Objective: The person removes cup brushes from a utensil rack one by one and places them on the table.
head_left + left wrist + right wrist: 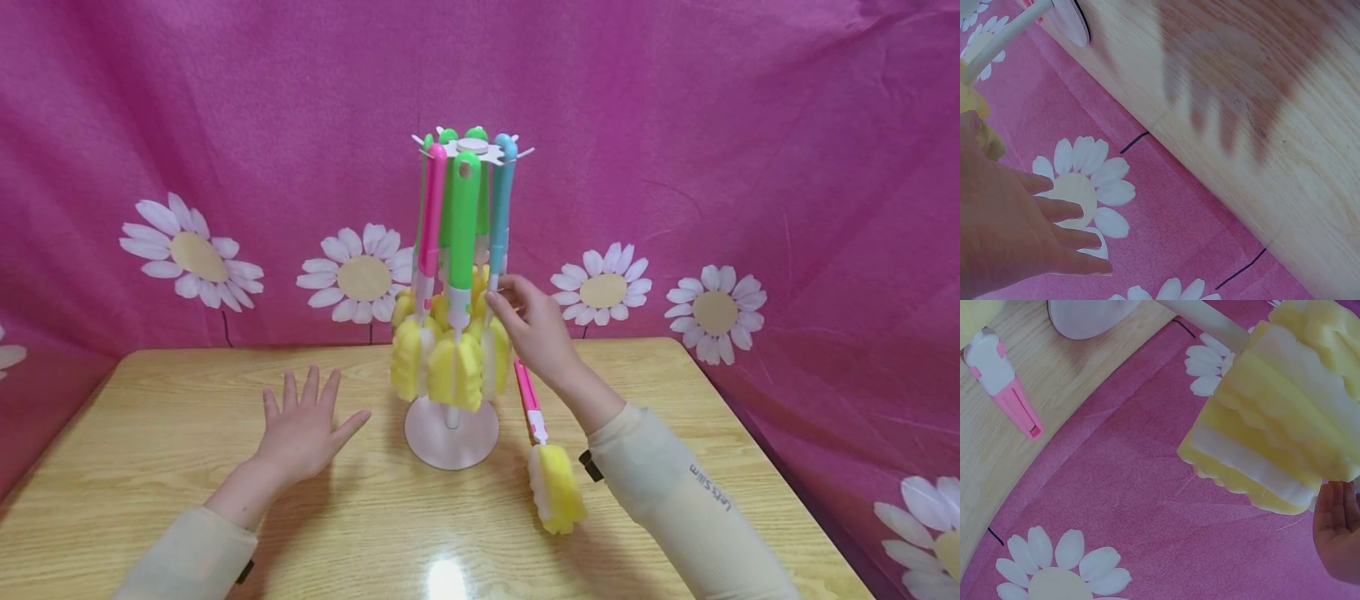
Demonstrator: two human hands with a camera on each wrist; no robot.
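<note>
A white rack with a round base [452, 454] stands mid-table, with several sponge brushes hanging from its top. Their yellow-and-white heads [1260, 425] crowd together in the right wrist view. My right hand [536, 329] pinches the white neck of the blue-handled sponge brush [501, 204], which hangs at the rack's right side. Next to it hang a green-handled brush [463, 225] in front and a pink-handled brush [432, 208] to the left. Fingers spread and holding nothing, my left hand [300, 433] hovers over the table left of the rack.
Another pink-handled sponge brush [557, 487] lies on the wooden table [360, 525], right of the rack base and below my right forearm. Behind the table's far edge hangs a magenta cloth [637, 150] printed with white daisies.
</note>
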